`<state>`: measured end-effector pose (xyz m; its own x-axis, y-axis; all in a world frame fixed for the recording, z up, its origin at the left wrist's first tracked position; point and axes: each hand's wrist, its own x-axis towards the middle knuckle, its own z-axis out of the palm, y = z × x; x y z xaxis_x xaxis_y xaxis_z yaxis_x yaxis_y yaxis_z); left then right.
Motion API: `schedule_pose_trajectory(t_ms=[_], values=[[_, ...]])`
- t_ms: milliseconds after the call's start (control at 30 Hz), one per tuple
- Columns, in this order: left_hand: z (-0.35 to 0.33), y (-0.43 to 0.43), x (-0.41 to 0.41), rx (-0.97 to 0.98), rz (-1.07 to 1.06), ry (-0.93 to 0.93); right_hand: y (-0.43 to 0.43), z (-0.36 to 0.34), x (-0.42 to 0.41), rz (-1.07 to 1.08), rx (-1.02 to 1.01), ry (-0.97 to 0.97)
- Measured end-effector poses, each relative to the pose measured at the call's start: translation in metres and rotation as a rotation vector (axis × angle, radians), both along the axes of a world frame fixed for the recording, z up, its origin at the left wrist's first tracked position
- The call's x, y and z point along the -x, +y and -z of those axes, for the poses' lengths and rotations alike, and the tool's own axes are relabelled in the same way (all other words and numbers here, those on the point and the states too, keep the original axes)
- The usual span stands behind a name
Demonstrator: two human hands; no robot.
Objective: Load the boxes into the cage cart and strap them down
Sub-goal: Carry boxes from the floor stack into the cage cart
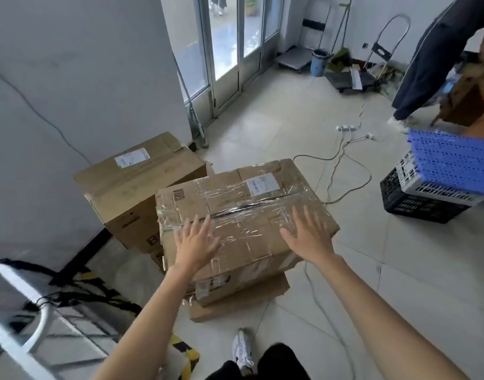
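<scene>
Left hand [195,244]: fingers spread, palm down over the left part of the taped box top; whether it touches the cardboard cannot be told.
Right hand [308,234]: fingers spread, palm down over the right part of the same top, close to the near right edge; contact cannot be told.
Taped box [235,215]: centre of the frame, brown cardboard wrapped in clear tape, a white label near its far edge, sitting on a flatter cardboard box [235,303] on the tiled floor [345,270].
Second box [136,182]: left of centre and behind the taped box, by the white wall, also labelled, stacked on another carton whose printed side shows below it.
Cage cart [29,311]: lower left corner of the frame, white tubes and wire mesh, blurred.
Crates [441,176]: right edge, a blue one on a white one on a black one.
Cables [342,160]: loose across the floor right of the boxes.
Another person [427,64]: upper right, dark trousers, only partly in view.
</scene>
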<state>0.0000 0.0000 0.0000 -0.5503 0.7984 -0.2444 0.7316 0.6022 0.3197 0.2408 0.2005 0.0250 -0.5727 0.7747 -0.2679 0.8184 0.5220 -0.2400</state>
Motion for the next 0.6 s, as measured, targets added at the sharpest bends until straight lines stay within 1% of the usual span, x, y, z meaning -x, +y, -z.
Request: schedule_pose_trajectory(t_ms=[100,167,200,300,333,400,467,533,600], values=[[0.004,-0.012,0.030,-0.022,-0.286,-0.034,0.035,0.013,0.001,0.015,0.023,-0.040],[0.011,-0.027,0.048,-0.043,-0.467,-0.120,0.063,0.028,-0.001,0.016,0.036,-0.049],[0.013,-0.031,0.052,-0.063,-0.546,-0.200,0.077,0.033,-0.001,0.020,0.037,-0.047],[0.019,-0.039,0.048,-0.236,-0.824,-0.609,0.124,0.052,-0.004,0.046,0.054,-0.030],[0.021,-0.040,0.043,-0.274,-0.887,-0.691,0.137,0.057,-0.007,0.071,0.099,-0.025],[0.025,-0.040,0.036,-0.301,-0.947,-0.725,0.152,0.066,-0.011,0.149,0.239,0.046],[0.027,-0.035,0.036,-0.334,-0.984,-0.736,0.160,0.071,-0.011,0.213,0.337,0.134],[0.029,-0.029,0.041,-0.332,-1.010,-0.739,0.166,0.072,-0.008,0.231,0.376,0.185],[0.028,-0.026,0.045,-0.324,-1.034,-0.751,0.173,0.070,-0.003,0.216,0.393,0.196]])
